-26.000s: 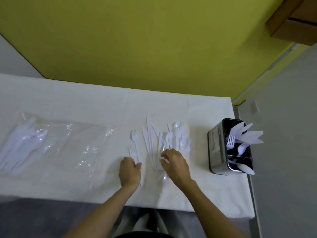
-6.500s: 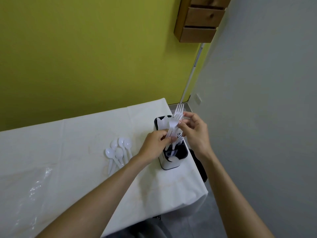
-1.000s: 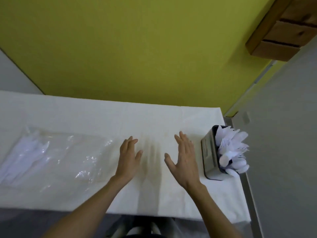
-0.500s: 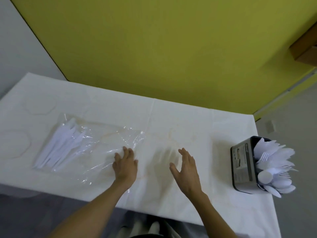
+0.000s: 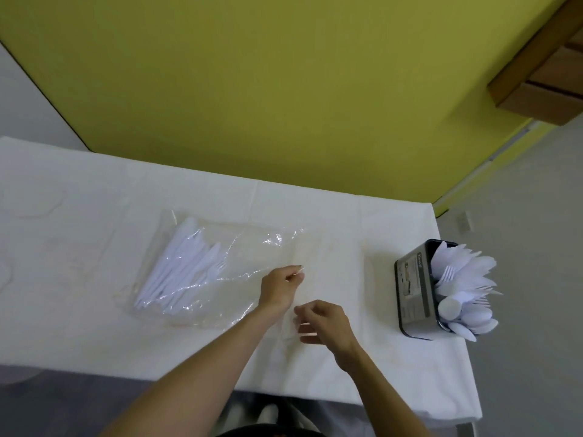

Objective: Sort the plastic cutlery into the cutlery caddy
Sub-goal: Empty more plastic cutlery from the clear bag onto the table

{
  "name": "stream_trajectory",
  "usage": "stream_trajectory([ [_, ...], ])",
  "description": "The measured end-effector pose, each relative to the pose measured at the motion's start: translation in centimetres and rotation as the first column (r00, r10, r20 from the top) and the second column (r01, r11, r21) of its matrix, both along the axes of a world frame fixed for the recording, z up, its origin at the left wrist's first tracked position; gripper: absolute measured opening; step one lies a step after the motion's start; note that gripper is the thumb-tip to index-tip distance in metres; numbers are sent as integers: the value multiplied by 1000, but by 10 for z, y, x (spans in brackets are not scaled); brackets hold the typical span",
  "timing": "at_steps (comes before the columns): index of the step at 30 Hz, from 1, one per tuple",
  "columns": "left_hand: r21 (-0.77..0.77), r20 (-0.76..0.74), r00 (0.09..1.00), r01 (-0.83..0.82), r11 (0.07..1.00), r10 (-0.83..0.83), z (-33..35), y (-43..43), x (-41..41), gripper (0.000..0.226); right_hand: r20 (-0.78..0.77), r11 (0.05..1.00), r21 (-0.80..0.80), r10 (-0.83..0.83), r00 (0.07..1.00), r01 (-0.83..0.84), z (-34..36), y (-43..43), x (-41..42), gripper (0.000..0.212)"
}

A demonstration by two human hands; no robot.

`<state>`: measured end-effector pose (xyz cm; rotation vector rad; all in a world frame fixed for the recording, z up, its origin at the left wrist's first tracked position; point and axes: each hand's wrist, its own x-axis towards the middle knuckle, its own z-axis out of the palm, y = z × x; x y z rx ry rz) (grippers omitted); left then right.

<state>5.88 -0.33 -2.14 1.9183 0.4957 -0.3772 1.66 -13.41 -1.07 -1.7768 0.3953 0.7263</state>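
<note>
Okay, left hand [image 5: 279, 287] pinching the right edge of the clear bag [image 5: 252, 260], which lies mid-tabletop [image 5: 94, 216] w/ a batch of white plastic cutlery [image 5: 186, 269] inside. Right hand [image 5: 326, 323] is curled just beside it at the bag's near corner, can't tell if it's got the film. Cutlery caddy [image 5: 415, 294] stands well off to the right by the tabletop's edge, packed w/ sorted pieces [image 5: 463, 288].

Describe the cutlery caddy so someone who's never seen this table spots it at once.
Go to the right end of the white-covered table. The cutlery caddy stands there, a dark upright box with a label on its side. Unlike the flat clear bag left of it, white cutlery fans out of its top.
</note>
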Motion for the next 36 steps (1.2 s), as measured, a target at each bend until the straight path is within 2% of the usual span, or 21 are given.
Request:
stream_trajectory([
  [2, -29, -32, 997, -65, 997, 65, 2, -4, -2, 28, -18, 999, 31, -28, 999, 29, 0, -5, -1, 9],
  [4, 12, -66, 994, -86, 996, 87, 2, -5, -7, 29, -28, 999, 10, -53, 998, 53, -2, -8, -1, 10],
  [7, 150, -162, 987, 26, 988, -1, 3, -11, -23, 25, -22, 997, -12, -72, 997, 72, -7, -8, -4, 13],
  [9, 199, -177, 984, 36, 979, 0, 1, -14, -33, 15, -24, 997, -23, -73, 997, 72, -9, -7, -6, 14],
  [11, 193, -144, 989, -12, 981, 41, 0, -14, -39, 18, -30, 997, -41, -62, 998, 61, -9, -7, -8, 10],
  [16, 192, 11, 997, -72, 979, 72, 7, -10, -46, 18, 7, 952, -264, -160, 987, 156, -15, -17, -10, 12],
  [20, 261, 85, 996, -30, 965, 8, 13, -16, -55, 15, -11, 962, -243, -129, 992, 122, -11, -16, -1, 6],
  [22, 285, 96, 995, -26, 958, -1, 18, -18, -54, 9, -5, 973, -218, -86, 996, 83, -7, -17, 3, 11],
  [25, 309, 126, 992, -64, 949, 26, 29, -13, -49, 7, 65, 916, -392, -70, 995, 90, -13, -28, 9, 13],
  [26, 338, 129, 992, -57, 940, 14, 32, -10, -48, 11, 81, 891, -442, -69, 994, 98, -13, -32, 11, 13],
  [28, 415, 117, 988, 46, 909, -104, 36, -5, -48, 19, 137, 894, -437, -36, 990, 93, -9, -35, 14, 19],
  [30, 465, 164, 957, 138, 874, -238, 37, -7, -47, 10, 261, 918, -381, -7, 965, 110, 0, -32, 19, 26],
  [31, 457, 206, 939, 157, 876, -276, 38, -10, -47, 6, 341, 913, -380, -13, 940, 150, 5, -31, 22, 21],
  [33, 410, 280, 914, 161, 898, -292, 38, -14, -44, 15, 416, 877, -421, -42, 908, 233, 7, -31, 30, 16],
  [36, 383, 348, 890, 152, 911, -295, 44, -11, -36, 6, 400, 864, -428, -83, 913, 266, 9, -36, 37, 14],
])
